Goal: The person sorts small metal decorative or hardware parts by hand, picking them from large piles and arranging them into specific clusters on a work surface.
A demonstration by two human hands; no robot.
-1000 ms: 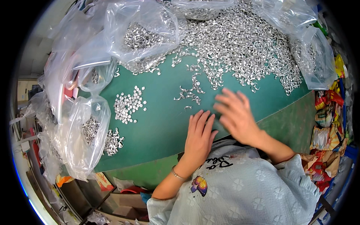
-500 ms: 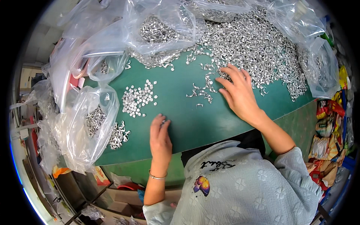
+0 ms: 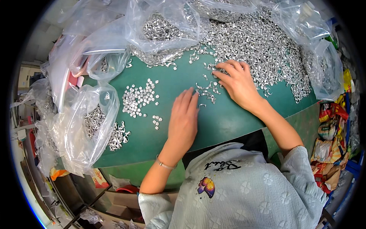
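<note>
My left hand [image 3: 184, 119] lies over the green table with its fingers stretched forward, beside a few loose curved silver metal pieces [image 3: 207, 93]. My right hand [image 3: 239, 84] has its fingers apart and slightly bent, touching the near edge of a large heap of the same curved pieces [image 3: 253, 42]. Whether anything sits under its fingertips is hidden. Left of my left hand is a small group of flower-shaped silver pieces [image 3: 156, 122], and past it a bigger flat cluster of such pieces [image 3: 138, 98].
Clear plastic bags [image 3: 164, 36] of metal pieces stand along the far side of the green table [image 3: 221, 124]. Another open bag [image 3: 85, 126] sits at the left, with a small pile of pieces [image 3: 119, 136] at its mouth. Colourful packages [image 3: 329, 126] are stacked at the right.
My left hand has moved right and away from me, to the loose curved pieces; a small group of flower-shaped pieces now shows where it was. My right hand has shifted slightly left.
</note>
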